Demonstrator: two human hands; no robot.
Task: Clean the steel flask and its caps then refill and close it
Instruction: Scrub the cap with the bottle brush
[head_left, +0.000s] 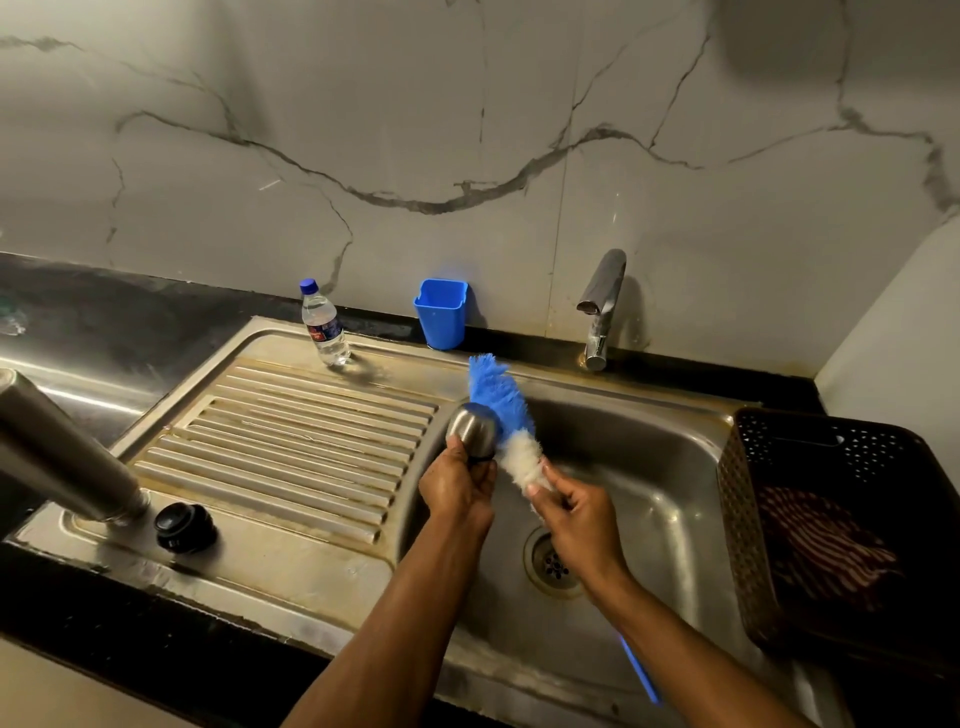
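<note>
Gripping a steel cap (474, 429) from below, the left hand (457, 488) has its fingers curled round the cap's dark lower edge and holds it up over the sink (670, 467). The right hand (574, 512) pinches a bottle brush (506, 421) just below its white bristles — fingers and thumb closed on the stem. The brush has blue bristles at the top and white ones lower down, and it leans against the right side of the cap. Its blue handle pokes out under the right arm. Both hands are above the sink bowl, near the drain (553, 564).

On the ribbed draining board at the left stands the steel flask (62, 452), tilted in this view, with a black cap (185, 527) just beside its base. Farther back are a small water bottle (323, 325) and a blue cup (441, 313). The tap (601, 306) is by the wall. A dark basket (753, 519) with a striped cloth (826, 551) sits at the right.
</note>
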